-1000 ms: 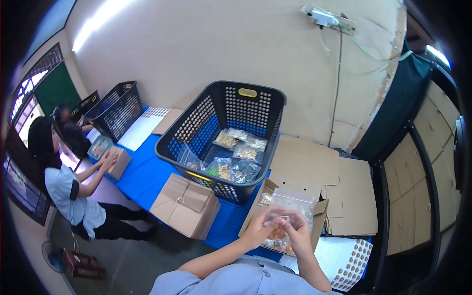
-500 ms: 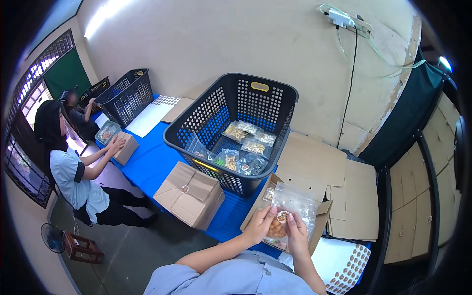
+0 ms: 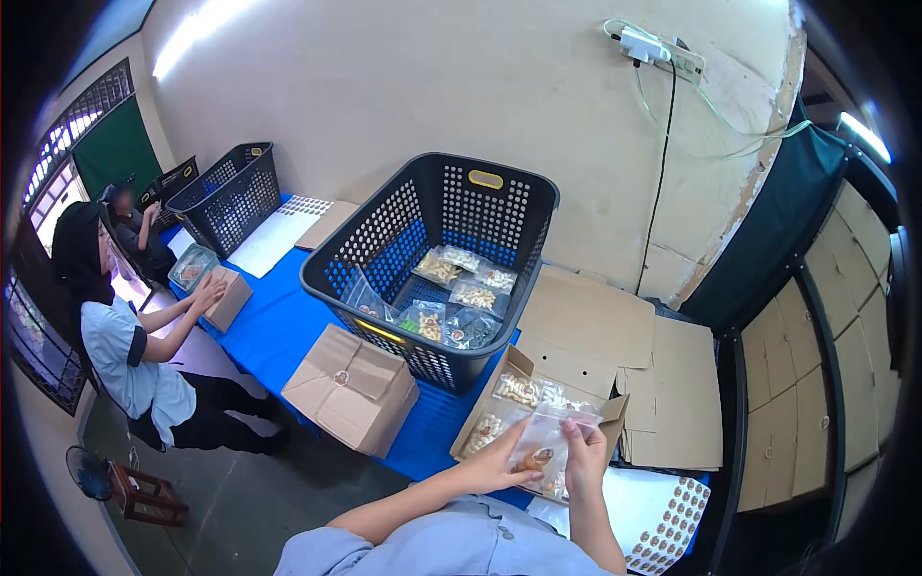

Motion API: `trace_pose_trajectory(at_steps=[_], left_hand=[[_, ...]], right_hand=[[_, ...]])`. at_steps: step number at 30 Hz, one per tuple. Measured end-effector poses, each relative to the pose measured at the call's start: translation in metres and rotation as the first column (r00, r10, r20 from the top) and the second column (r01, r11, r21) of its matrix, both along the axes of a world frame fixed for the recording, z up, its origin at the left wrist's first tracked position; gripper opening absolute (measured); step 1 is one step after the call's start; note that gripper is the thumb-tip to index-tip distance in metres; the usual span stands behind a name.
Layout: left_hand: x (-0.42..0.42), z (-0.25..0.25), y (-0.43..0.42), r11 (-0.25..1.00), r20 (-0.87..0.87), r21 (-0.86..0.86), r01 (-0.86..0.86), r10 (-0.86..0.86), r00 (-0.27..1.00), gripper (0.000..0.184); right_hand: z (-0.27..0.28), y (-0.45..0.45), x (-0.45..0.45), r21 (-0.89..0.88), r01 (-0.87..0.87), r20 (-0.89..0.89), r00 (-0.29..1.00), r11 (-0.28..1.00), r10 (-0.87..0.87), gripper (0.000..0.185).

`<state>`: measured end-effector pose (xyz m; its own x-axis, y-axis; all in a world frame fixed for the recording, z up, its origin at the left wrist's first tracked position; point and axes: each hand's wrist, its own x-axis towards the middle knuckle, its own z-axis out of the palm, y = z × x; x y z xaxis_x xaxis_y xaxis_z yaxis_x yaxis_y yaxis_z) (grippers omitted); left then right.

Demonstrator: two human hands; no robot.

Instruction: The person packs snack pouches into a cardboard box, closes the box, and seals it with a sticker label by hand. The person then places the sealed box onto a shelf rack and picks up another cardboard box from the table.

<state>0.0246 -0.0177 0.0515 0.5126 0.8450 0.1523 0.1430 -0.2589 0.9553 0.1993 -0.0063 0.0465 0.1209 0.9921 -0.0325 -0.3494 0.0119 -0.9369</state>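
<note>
A clear zip bag point(image 3: 549, 440) with orange-brown snacks and a round label is held in front of my body. My left hand point(image 3: 492, 463) grips its lower left side, thumb near the label. My right hand point(image 3: 584, 459) pinches the bag near its upper right corner. Just behind the bag, and partly hidden by it and my hands, an open cardboard box point(image 3: 468, 422) holds several snack bags, among them a bag of pale snacks point(image 3: 519, 389).
A black basket point(image 3: 432, 350) with several snack bags stands beyond the box. To its left are a closed carton point(image 3: 351, 384) and a co-worker point(image 3: 134, 336) touching a small box point(image 3: 229, 300). Flattened cardboard point(image 3: 672, 394) and a label sheet point(image 3: 663, 518) lie at right.
My right hand has shifted up to the bag's top corner, and the bag now tilts differently. More of the box's snack bags show. The whole view has shifted slightly.
</note>
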Motion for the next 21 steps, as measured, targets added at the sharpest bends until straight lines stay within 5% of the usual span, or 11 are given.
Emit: trace_pose_trajectory(at_steps=[2,5,8,10,12,15,18,20,21], left_hand=[[0.006,0.006,0.0,0.96,0.359,-0.237,-0.151,0.231,0.904,0.053],[-0.008,-0.022,0.02,0.918,0.278,-0.342,-0.2,0.302,0.912,0.03],[-0.013,-0.007,0.025,0.928,0.235,-0.21,-0.309,0.355,0.905,0.016],[-0.016,-0.017,0.034,0.947,0.204,-0.227,-0.227,0.274,0.94,0.021],[-0.014,-0.021,0.036,0.883,0.315,-0.315,-0.349,0.444,0.839,0.03],[-0.014,-0.014,0.034,0.965,0.361,-0.115,-0.234,0.26,0.896,0.046],[0.0,-0.022,0.025,0.994,0.236,-0.008,-0.106,0.105,0.966,0.059],[0.012,-0.038,0.019,0.994,0.414,-0.106,-0.025,0.067,0.908,0.063],[0.018,-0.024,0.014,0.986,0.418,-0.085,-0.141,0.164,0.893,0.056]], right_hand=[[-0.002,0.0,0.002,0.038,-0.124,0.074,0.99,0.992,0.121,0.006],[-0.002,-0.007,0.001,-0.085,-0.253,0.193,0.945,0.964,0.265,0.018],[-0.002,-0.002,0.009,-0.097,-0.378,0.227,0.892,0.921,0.39,0.032],[-0.005,-0.004,0.012,-0.189,-0.432,0.199,0.862,0.882,0.466,0.038],[-0.01,-0.002,0.014,-0.221,-0.454,0.219,0.84,0.863,0.497,0.044],[-0.006,0.004,0.011,0.127,-0.188,0.368,0.921,0.974,0.13,0.044],[0.003,-0.001,0.0,0.272,-0.302,0.594,0.8,0.914,0.088,0.046],[0.018,-0.005,-0.009,0.227,-0.313,0.492,0.854,0.922,0.169,0.043],[0.018,-0.003,-0.011,0.264,-0.212,0.583,0.812,0.941,0.019,0.043]])
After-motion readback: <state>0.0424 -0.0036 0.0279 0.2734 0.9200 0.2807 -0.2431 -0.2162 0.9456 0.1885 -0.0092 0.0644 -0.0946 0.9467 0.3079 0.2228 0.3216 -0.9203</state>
